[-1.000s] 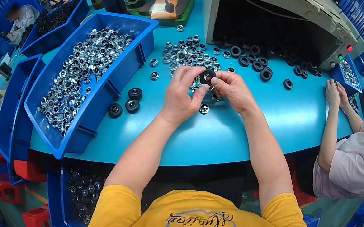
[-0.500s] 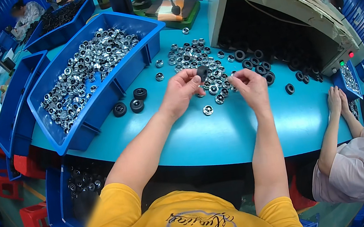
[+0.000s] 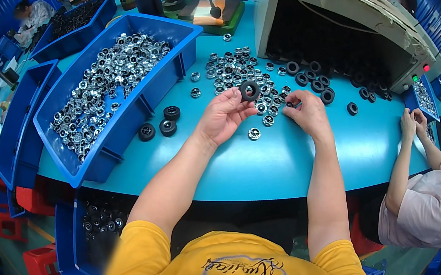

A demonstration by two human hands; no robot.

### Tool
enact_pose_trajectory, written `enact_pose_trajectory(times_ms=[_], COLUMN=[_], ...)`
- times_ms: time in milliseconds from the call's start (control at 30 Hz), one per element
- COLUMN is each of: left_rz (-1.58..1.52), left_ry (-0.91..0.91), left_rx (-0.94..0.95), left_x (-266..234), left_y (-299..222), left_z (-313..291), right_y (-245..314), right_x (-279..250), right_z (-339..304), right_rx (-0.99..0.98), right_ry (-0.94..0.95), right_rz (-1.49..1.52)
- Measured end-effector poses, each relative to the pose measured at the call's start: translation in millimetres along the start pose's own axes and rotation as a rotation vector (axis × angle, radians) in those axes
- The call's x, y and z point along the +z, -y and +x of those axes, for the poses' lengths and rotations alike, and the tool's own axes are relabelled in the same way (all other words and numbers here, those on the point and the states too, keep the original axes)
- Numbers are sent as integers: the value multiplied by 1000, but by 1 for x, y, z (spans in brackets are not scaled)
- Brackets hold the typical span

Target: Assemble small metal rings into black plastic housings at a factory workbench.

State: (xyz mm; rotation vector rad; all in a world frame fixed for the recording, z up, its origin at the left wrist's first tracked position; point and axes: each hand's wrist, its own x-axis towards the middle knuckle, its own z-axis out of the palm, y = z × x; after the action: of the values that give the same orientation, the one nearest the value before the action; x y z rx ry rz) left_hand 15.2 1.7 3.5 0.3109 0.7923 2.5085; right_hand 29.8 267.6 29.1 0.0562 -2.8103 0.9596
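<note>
My left hand [image 3: 224, 116] pinches a black rubber ring [image 3: 249, 90] up over the pile of shiny metal parts [image 3: 242, 73]. My right hand [image 3: 305, 113] closes on something small beside that pile. Next, I think, the two go together.

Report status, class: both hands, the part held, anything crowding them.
Left hand pinching a black rubber ring, raised. Right hand down at the loose pile of silver metal parts, grip hidden. Three black rings lie left, apart.

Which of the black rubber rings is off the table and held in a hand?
The black ring pinched at the left hand's fingertips, raised above the silver parts; the other black rings lie flat on the blue table.
</note>
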Motion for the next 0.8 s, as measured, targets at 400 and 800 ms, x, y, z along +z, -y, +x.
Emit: enact_pose_trajectory(times_ms=[400, 800], left_rz=[29, 72], left_ry=[53, 88], left_rx=[-27, 11], left_x=[5, 9], left_y=[0, 1], left_z=[-1, 0], right_y=[38, 48], right_x=[4, 8], right_z=[-3, -8], right_rx=[-17, -47], right_ry=[122, 196], right_rz=[1011, 1031])
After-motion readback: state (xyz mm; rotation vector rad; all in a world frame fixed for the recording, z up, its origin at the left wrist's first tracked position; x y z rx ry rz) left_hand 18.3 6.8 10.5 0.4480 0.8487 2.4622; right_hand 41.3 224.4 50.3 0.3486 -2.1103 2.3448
